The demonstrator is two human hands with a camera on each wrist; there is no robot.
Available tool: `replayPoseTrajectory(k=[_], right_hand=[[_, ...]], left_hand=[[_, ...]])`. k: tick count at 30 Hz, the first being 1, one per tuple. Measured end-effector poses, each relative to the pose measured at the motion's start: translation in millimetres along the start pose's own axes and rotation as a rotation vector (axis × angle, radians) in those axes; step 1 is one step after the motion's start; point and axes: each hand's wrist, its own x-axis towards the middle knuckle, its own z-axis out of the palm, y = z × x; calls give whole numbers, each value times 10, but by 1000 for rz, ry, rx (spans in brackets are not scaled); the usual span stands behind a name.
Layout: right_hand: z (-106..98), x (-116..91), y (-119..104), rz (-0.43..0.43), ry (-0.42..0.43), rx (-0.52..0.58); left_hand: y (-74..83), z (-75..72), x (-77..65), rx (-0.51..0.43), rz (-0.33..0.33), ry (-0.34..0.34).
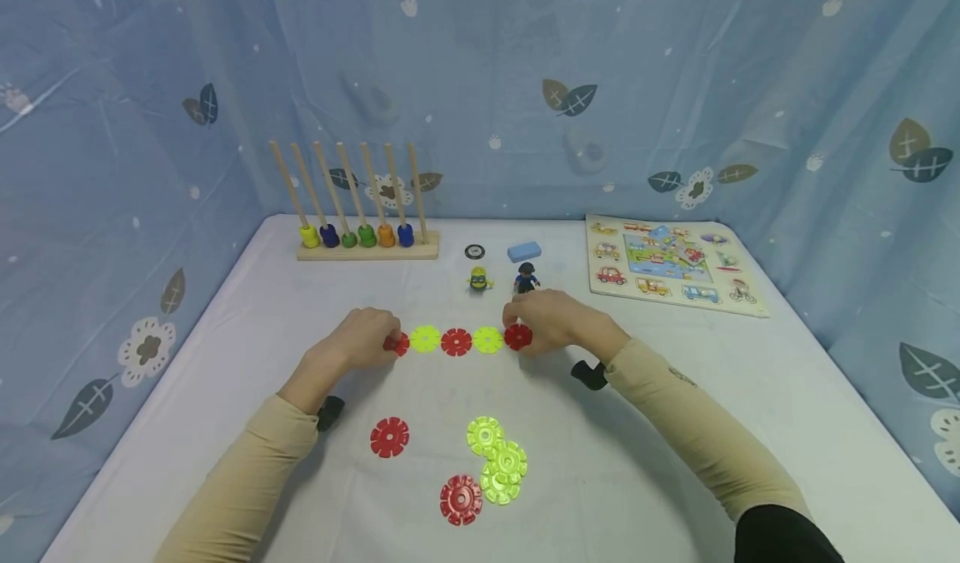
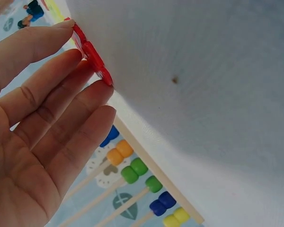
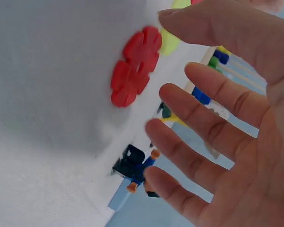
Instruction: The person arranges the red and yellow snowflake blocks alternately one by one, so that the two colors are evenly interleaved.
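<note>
A row of red and yellow-green flower-shaped plastic discs lies across the table in the head view, with a red disc [image 1: 456, 342] in its middle. At the left end my left hand [image 1: 363, 338] holds the end red disc [image 2: 92, 56] by its edges, thumb on one side and fingertips on the other. My right hand [image 1: 551, 321] is around the right-end red disc [image 1: 518, 336]. In the right wrist view that hand's fingers are spread and relaxed, with the thumb near the adjoining yellow-green disc [image 3: 169, 42] and nothing between the fingers.
Nearer me lie a loose red disc [image 1: 389, 437], another red stack [image 1: 461, 500] and several overlapping yellow-green discs [image 1: 506, 463]. Behind the row stand a yellow toy figure [image 1: 478, 278], a dark-haired toy figure [image 1: 527, 278], a blue block [image 1: 524, 251], a bead rack [image 1: 367, 252] and a puzzle board [image 1: 675, 292].
</note>
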Motion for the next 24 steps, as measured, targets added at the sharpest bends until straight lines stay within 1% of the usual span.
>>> replayPoseTrajectory(k=[4, 9, 12, 15, 19, 24], right_hand=[[36, -85, -62, -33, 20, -18], [94, -229, -191, -106, 19, -27], [139, -327, -287, -149, -6, -29], [183, -430, -404, -179, -45, -4], [224, -545, -551, -246, -80, 17], [277, -628, -684, -356, -98, -11]], left_hand=[[-1, -8, 4, 4, 2, -7], [3, -15, 3, 2, -5, -16], [6, -14, 2, 3, -5, -14], [-1, -8, 5, 3, -5, -13], [-13, 0, 14, 3, -7, -17], [-18, 4, 27, -1, -11, -22]])
